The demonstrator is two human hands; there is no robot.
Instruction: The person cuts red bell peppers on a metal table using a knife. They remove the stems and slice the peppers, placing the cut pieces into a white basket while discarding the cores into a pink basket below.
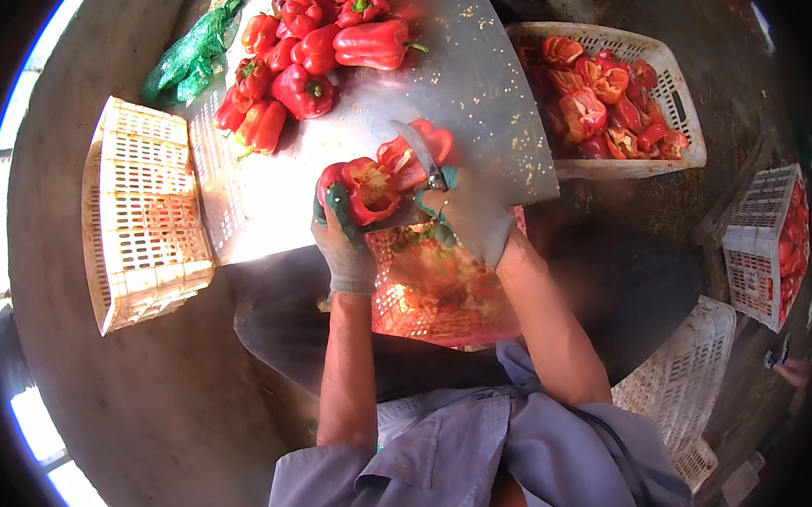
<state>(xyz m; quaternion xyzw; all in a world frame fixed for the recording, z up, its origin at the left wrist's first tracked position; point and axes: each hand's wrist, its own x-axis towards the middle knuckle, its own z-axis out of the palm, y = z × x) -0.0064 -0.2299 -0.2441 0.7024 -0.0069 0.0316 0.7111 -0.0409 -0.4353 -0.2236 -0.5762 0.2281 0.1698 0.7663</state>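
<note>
My left hand [342, 232], in a grey and green work glove, holds an opened red bell pepper [370, 187] at the near edge of the metal table [481, 107]. Seeds and pale core show inside the pepper. My right hand [465, 210], gloved too, grips a knife with a curved blade [416, 144]. The blade lies over red pepper pieces [435, 140] that spread out just right of the opened pepper; whether they are joined to it I cannot tell. Whole red bell peppers [373, 45] are heaped at the table's far left. Loose seeds are scattered over the metal.
A red basket [443, 330] with pepper scraps stands between my legs. Right of the table is a white crate [689, 115] of opened peppers. An upright white crate [146, 217] and green netting [193, 55] are at left. More crates [752, 238] stand farther right, near another person's hand [794, 372].
</note>
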